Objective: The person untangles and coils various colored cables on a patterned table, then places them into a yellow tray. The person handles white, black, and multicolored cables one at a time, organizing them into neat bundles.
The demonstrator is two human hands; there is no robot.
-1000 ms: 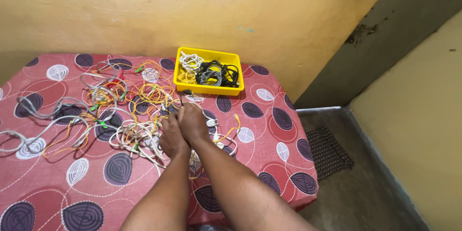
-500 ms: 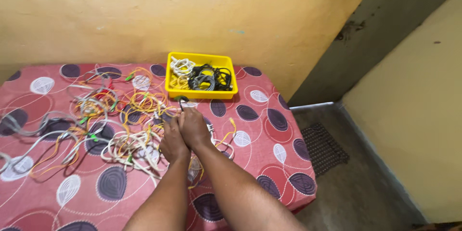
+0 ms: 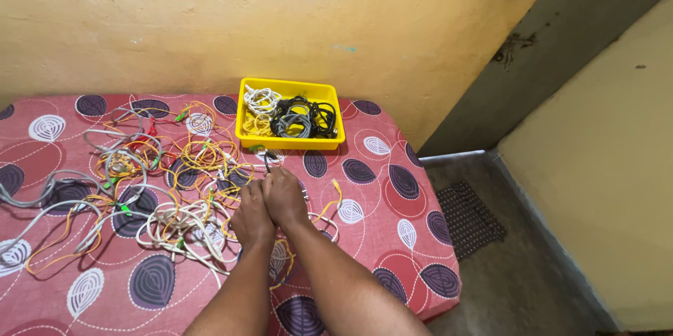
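— Hands were seen pressed together over the heap of loose cables (image 3: 175, 189); which step was judged to be in hand?

— Gathering or coiling of one dark cable (image 3: 266, 159) was judged to be under way. The left hand (image 3: 251, 218) and the right hand (image 3: 284, 199) were held side by side, knuckles touching, fingers curled downward. The cable's end was seen rising just beyond the fingertips of both, so it was taken to be pinched between them, though the grip itself was hidden by the backs of the hands.

— And where was the rest laid out?

— White, grey and orange cables were spread on the table (image 3: 392, 238) to the left of the left hand and partly beneath both. A yellow tray (image 3: 291, 141), already loaded with coiled white, grey and black cables, was set further out, straight beyond the hands, near the wall.

— What was the next move judged to call for?

— A firm hold on the dark cable and a clean pull free of the tangle, without neighbouring strands being dragged along.
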